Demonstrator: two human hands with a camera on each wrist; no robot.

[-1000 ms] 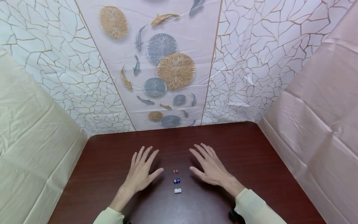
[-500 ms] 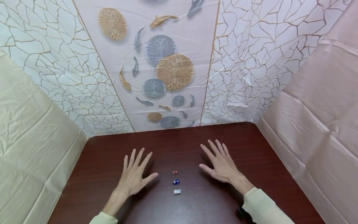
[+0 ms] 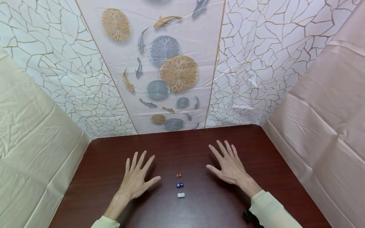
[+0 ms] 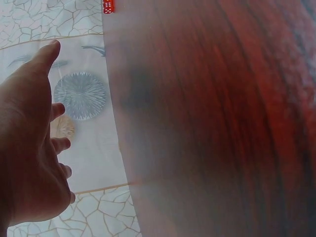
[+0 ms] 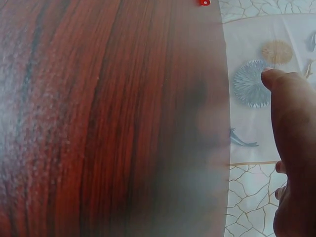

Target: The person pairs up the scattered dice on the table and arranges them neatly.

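Three pairs of dice stand in a column at the middle of the table: red dice farthest, blue dice in the middle, white dice nearest. Each pair sits side by side. To their left my left hand hovers palm down, fingers spread and nothing held. My right hand is likewise spread over the table to the right of the dice, apart from them. In the left wrist view a red die shows at the top edge; the right wrist view catches part of a red die.
The dark reddish wooden table ends at a patterned cloth with fish and round leaves. Beige cloth walls rise on the left and right sides. A small black object sits by the right sleeve.
Both hands have moved outward, away from the dice, the left to the left and the right to the right and slightly farther back. The dice have stayed in place.
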